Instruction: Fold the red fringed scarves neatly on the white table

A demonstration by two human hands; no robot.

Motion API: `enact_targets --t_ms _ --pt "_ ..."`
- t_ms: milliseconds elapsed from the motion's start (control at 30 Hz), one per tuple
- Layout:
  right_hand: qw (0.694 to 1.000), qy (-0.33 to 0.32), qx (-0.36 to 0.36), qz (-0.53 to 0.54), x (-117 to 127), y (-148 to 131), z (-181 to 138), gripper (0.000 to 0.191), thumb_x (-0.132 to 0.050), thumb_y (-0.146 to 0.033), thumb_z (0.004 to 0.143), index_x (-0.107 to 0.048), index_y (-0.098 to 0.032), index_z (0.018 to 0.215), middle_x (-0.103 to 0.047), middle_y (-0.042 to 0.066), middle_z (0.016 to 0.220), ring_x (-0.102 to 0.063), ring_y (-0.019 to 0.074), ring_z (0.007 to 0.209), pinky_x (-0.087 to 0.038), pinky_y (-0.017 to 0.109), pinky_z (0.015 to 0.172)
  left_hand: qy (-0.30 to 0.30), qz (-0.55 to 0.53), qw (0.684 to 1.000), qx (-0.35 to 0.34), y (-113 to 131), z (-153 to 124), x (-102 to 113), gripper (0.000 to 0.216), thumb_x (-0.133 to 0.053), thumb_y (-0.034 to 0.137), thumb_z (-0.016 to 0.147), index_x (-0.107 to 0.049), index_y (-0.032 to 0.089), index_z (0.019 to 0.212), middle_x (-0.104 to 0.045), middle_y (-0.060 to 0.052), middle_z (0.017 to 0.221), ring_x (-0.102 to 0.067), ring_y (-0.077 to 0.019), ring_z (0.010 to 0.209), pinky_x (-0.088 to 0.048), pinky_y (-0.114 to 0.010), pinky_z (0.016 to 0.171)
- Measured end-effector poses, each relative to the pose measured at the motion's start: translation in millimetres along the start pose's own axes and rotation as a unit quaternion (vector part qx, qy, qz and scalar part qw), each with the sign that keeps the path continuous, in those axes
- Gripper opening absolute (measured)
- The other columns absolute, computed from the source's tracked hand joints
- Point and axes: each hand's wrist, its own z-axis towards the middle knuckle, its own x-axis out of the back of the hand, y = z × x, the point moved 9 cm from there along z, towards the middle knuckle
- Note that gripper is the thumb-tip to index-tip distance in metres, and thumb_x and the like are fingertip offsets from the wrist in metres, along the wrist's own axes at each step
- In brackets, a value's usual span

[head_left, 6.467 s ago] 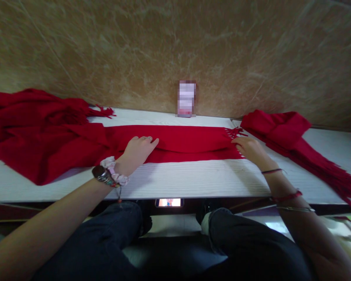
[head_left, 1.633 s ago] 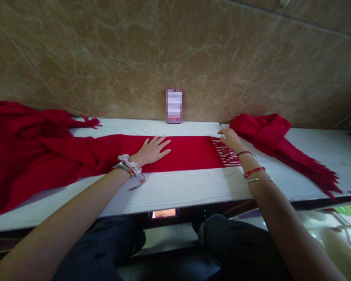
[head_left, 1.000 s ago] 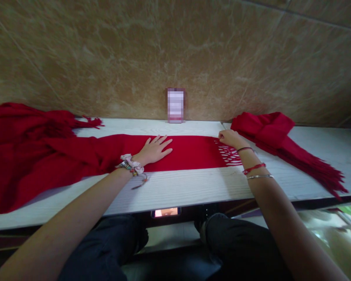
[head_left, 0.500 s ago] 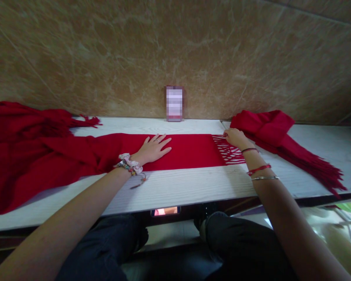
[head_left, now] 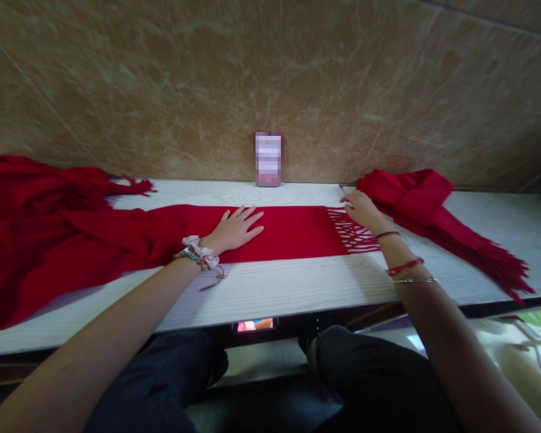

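A red scarf (head_left: 293, 231) lies stretched along the white wood-grain board, its right part smooth and its left part loosely bunched. My left hand (head_left: 238, 230) rests palm down on the smooth part, fingers spread. At the far corner of the scarf's fringe (head_left: 356, 234) is my right hand (head_left: 363, 211), fingers reaching left and somewhat apart, with no strand visibly gripped. Part of the fringe is hidden beneath that hand. Just right of it sits a second red scarf (head_left: 415, 201), folded over, its fringed end pointing toward the board's front edge.
A small device with a blurred screen (head_left: 268, 159) leans upright against the brown marbled wall (head_left: 162, 90). More bunched red cloth (head_left: 40, 186) with fringe covers the board's left end. Below the front edge, a phone-like screen (head_left: 255, 325) shows between my knees.
My right hand's fingers have loosened from a pinch at the fringe corner and spread, with the hand shifted slightly away from me. My left hand and the scarves keep their places.
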Motion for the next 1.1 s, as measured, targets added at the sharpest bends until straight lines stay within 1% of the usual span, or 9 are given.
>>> enact_targets --t_ms 100,167,467,600,733,800,967,1033,1100 --pt "0.992 -0.022 0.116 0.038 -8 -47 -3 0.027 -0.044 -0.011 0.083 -0.063 -0.011 0.102 -0.062 0.012 0.103 -0.055 0.0205 0.099 -0.04 0.029 0.09 -0.001 0.0 1.0 0.0 0 0 0 0.057 -0.019 0.053 0.093 -0.024 0.028 0.144 -0.019 -0.004 0.153 -0.016 -0.0282 0.139 -0.018 -0.054 0.109" --pt "0.99 -0.05 0.131 0.023 -17 -57 -6 0.025 -0.044 -0.01 0.082 -0.063 -0.01 0.099 -0.063 0.012 0.1 -0.056 0.0196 0.095 -0.041 0.027 0.087 0.001 0.0 1.0 -0.001 -1 0 -1 0.057 -0.019 0.053 0.093 -0.024 0.028 0.144 -0.019 -0.004 0.153 -0.017 -0.0284 0.139 -0.017 -0.054 0.108" --pt "0.993 -0.069 -0.048 -0.088 -6 38 -20 0.029 -0.039 -0.01 0.084 -0.065 -0.006 0.094 -0.064 0.021 0.101 -0.059 0.026 0.095 -0.043 0.034 0.081 0.012 -0.005 1.0 -0.008 -2 1 -2 0.057 -0.02 0.053 0.092 -0.024 0.029 0.144 -0.02 -0.003 0.153 -0.017 -0.0281 0.139 -0.017 -0.053 0.109" --pt "0.998 -0.019 0.052 -0.004 6 -8 -17 0.026 -0.043 -0.008 0.08 -0.065 -0.009 0.095 -0.065 0.015 0.098 -0.058 0.0217 0.095 -0.042 0.029 0.084 0.005 -0.003 1.0 -0.004 -1 0 -1 0.058 -0.019 0.053 0.092 -0.024 0.029 0.144 -0.02 -0.004 0.153 -0.017 -0.0283 0.139 -0.018 -0.054 0.108" --pt "0.986 -0.071 0.146 0.039 -7 -53 -18 0.024 -0.046 -0.007 0.076 -0.065 -0.014 0.088 -0.066 0.008 0.093 -0.059 0.0181 0.089 -0.041 0.026 0.081 0.004 0.003 1.0 -0.002 -1 0 -1 0.057 -0.018 0.052 0.092 -0.024 0.029 0.144 -0.019 -0.004 0.153 -0.017 -0.0273 0.139 -0.018 -0.053 0.108" --pt "0.986 -0.107 0.126 0.007 -15 -42 -20 0.021 -0.046 -0.009 0.077 -0.065 -0.015 0.085 -0.067 0.008 0.09 -0.059 0.0181 0.085 -0.041 0.025 0.076 0.004 0.004 1.0 -0.003 -2 1 -2 0.057 -0.018 0.053 0.092 -0.024 0.03 0.144 -0.019 -0.003 0.153 -0.017 -0.0268 0.14 -0.018 -0.053 0.108" --pt "0.984 -0.137 0.0 -0.117 -14 35 -31 0.026 -0.042 -0.011 0.083 -0.068 -0.013 0.081 -0.068 0.013 0.09 -0.062 0.0215 0.084 -0.043 0.028 0.073 0.007 0.002 1.0 -0.003 -1 2 -2 0.057 -0.019 0.052 0.092 -0.024 0.029 0.144 -0.019 -0.004 0.153 -0.017 -0.0275 0.139 -0.018 -0.053 0.108" --pt "0.988 -0.108 -0.003 -0.114 -4 40 -34 0.024 -0.044 -0.01 0.081 -0.068 -0.012 0.083 -0.067 0.014 0.092 -0.061 0.0228 0.089 -0.043 0.029 0.077 0.006 0.0 1.0 -0.002 -1 2 -1 0.057 -0.019 0.052 0.093 -0.024 0.028 0.144 -0.02 -0.004 0.153 -0.018 -0.0276 0.139 -0.018 -0.053 0.108" --pt "0.995 -0.064 0.051 -0.057 5 20 -36 0.022 -0.048 -0.009 0.078 -0.068 -0.012 0.087 -0.067 0.013 0.094 -0.06 0.0221 0.093 -0.043 0.028 0.082 0.003 0.002 1.0 -0.001 -1 1 -1 0.057 -0.019 0.052 0.093 -0.025 0.028 0.144 -0.02 -0.004 0.152 -0.018 -0.0278 0.139 -0.018 -0.053 0.108"
